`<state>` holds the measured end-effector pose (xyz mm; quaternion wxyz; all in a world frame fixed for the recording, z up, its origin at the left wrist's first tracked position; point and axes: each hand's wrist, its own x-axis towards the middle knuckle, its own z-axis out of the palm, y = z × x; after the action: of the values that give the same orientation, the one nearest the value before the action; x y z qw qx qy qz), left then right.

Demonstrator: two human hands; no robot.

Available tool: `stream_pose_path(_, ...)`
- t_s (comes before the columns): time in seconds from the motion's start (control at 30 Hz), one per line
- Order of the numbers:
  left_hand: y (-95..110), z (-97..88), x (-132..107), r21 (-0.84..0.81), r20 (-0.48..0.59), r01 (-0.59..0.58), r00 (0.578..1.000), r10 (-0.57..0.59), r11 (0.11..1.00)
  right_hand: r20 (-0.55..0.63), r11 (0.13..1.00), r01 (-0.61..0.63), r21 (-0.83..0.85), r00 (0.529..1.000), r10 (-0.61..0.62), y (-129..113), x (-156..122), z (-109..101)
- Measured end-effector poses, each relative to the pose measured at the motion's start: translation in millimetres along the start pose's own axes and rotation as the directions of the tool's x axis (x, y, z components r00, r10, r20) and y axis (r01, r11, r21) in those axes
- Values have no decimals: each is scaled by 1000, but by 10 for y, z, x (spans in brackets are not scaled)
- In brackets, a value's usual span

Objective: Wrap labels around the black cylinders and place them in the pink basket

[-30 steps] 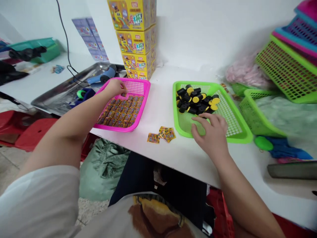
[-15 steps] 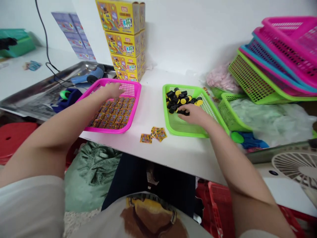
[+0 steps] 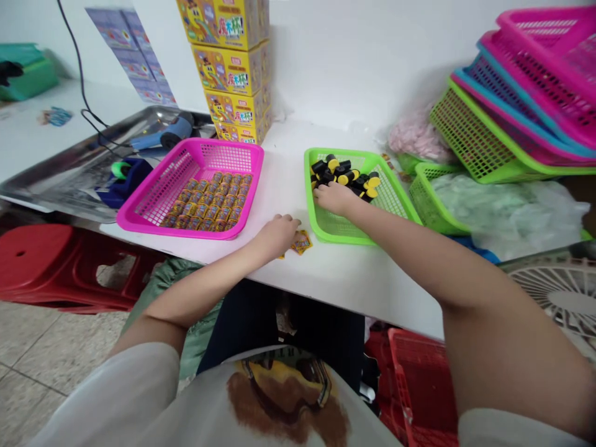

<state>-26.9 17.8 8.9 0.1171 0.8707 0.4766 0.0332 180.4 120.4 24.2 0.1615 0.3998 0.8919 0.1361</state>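
My left hand (image 3: 278,234) is low over the white table, fingers bent down onto a small pile of square printed labels (image 3: 302,242) and covering part of it. Whether a label is between the fingertips is hidden. My right hand (image 3: 336,198) reaches into a green basket (image 3: 338,237), its curled fingers among small black cylinders with yellow ends (image 3: 345,177). Its fingertips are hidden, so what they hold does not show. To the left stands a pink basket (image 3: 193,233) with rows of small cylinders wrapped in printed labels (image 3: 212,202).
Yellow printed boxes (image 3: 233,71) are stacked at the back. A metal tray (image 3: 51,167) holds a blue tape dispenser (image 3: 121,183). Coloured baskets (image 3: 516,112) lean in a stack at right, above a plastic bag (image 3: 503,211). A fan (image 3: 563,295) is at the right edge.
My left hand has moved from over the pink basket rightward and toward me, onto the labels. My right hand has shifted left and slightly away within the green basket.
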Motion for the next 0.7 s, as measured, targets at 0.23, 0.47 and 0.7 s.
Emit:
stream_pose_path(0.23,-12,64,116,-45,33,71,997,-70,996,-138,985,-157,78,976,166,72,-345,-93)
stream_pose_path(0.47,-23,42,-59,-162,10,74,997,-73,984,-498,743,-117,659,672,548,-44,-940,126)
stream_pose_path(0.7,82,-85,-201,47,-13,166,986,-165,985,-427,453,23,891,380,820,-224,-1178,288)
